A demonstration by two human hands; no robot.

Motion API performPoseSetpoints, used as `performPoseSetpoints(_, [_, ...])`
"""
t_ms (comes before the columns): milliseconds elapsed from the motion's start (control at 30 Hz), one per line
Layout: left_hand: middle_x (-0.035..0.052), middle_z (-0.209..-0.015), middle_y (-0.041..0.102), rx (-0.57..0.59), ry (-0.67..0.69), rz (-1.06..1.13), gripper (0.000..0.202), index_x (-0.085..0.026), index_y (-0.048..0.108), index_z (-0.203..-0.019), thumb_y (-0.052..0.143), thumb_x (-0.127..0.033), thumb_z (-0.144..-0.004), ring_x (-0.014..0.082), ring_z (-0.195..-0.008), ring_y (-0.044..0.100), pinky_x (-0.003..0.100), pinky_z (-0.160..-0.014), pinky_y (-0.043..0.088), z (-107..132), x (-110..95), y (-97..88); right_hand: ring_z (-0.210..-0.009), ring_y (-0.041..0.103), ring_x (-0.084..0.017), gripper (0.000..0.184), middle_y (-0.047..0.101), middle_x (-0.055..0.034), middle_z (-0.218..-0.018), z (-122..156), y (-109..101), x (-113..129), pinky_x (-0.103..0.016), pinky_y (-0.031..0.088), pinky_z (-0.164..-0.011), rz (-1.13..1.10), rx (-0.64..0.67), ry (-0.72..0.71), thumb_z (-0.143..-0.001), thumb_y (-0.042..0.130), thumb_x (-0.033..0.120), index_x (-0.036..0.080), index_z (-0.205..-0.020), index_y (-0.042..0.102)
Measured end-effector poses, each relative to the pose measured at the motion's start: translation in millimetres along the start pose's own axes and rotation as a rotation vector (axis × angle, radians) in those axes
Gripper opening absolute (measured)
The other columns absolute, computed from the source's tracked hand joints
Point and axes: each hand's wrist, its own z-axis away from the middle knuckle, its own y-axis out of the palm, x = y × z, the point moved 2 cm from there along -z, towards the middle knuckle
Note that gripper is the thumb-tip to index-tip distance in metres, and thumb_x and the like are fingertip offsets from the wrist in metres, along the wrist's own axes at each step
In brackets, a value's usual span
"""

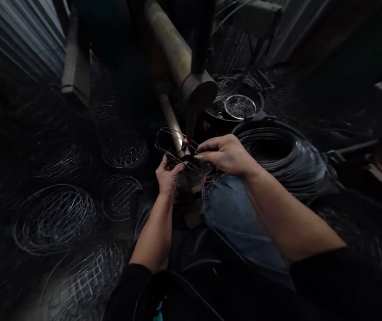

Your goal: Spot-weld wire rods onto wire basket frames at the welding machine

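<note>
Head view: left hand point(168, 176), right hand point(226, 154) pinch thin dark oval wire frame point(172, 155); light fingertip grip could let it spring toward black wire coil point(284, 156), 3 o'clock.

A large coil of dark steel wire point(277, 156) lies at right. Domed wire-mesh baskets point(55, 218) crowd the dim floor at left, below a corrugated metal wall point(17, 40). A thick pale metal pipe point(170, 44) slants down centre, near a round wire-mesh disc point(240, 107).
</note>
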Motion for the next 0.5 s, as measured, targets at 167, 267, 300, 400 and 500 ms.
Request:
performPoseSetpoints(167, [-0.0032,-0.077,0.061,-0.005,-0.003,0.048,0.057,-0.016,0.067,-0.097,0.088,-0.027,-0.045,0.0074,-0.066,0.056,0.02,-0.066,0.046,-2,1,3.5,-0.049,0.05,-0.009,0.009,0.059,0.0036,-0.052,-8,-10,2,-0.022,0.037,-0.05,0.039,0.095,-0.041,-0.064,0.069,0.019,0.014,-0.068,0.075])
performPoseSetpoints(267, [-0.0043,-0.077,0.061,-0.009,-0.007,0.057,0.062,-0.016,0.066,-0.101,0.088,-0.027,-0.045,0.0066,-0.064,0.055,0.02,-0.066,0.045,-1,0,5.1,-0.05,0.049,-0.008,0.007,0.055,0.0047,-0.049,-9,-10,5,-0.022,0.036,-0.052,0.118,0.077,-0.081,-0.064,0.068,0.012,0.013,-0.065,0.074])
performPoseSetpoints(300, [-0.0048,-0.076,0.06,-0.016,-0.012,0.056,0.064,-0.017,0.065,-0.103,0.088,-0.027,-0.044,0.0062,-0.063,0.055,0.02,-0.065,0.045,-1,0,5.6,-0.051,0.049,-0.008,0.007,0.054,0.0048,-0.049,-9,-10,6,-0.022,0.036,-0.052,0.152,0.075,-0.094,-0.063,0.068,0.01,0.013,-0.064,0.074])
performPoseSetpoints(400, [-0.0056,-0.074,0.06,-0.025,-0.011,0.038,0.064,-0.016,0.065,-0.103,0.087,-0.027,-0.045,0.0056,-0.06,0.054,0.02,-0.064,0.045,-1,0,7.2,-0.052,0.048,-0.009,0.01,0.054,0.0045,-0.05,-9,-9,10,-0.023,0.035,-0.053,0.235,0.071,-0.132,-0.061,0.067,0.005,0.013,-0.062,0.073])
performPoseSetpoints(500, [-0.0049,-0.074,0.061,-0.019,0.005,0.031,0.063,-0.016,0.066,-0.102,0.088,-0.027,-0.045,0.0069,-0.062,0.055,0.021,-0.066,0.045,-2,1,8.6,-0.055,0.051,-0.01,0.015,0.058,0.0032,-0.053,-5,-11,12,-0.023,0.037,-0.055,0.278,0.074,-0.15,-0.061,0.064,0.002,0.014,-0.064,0.072])
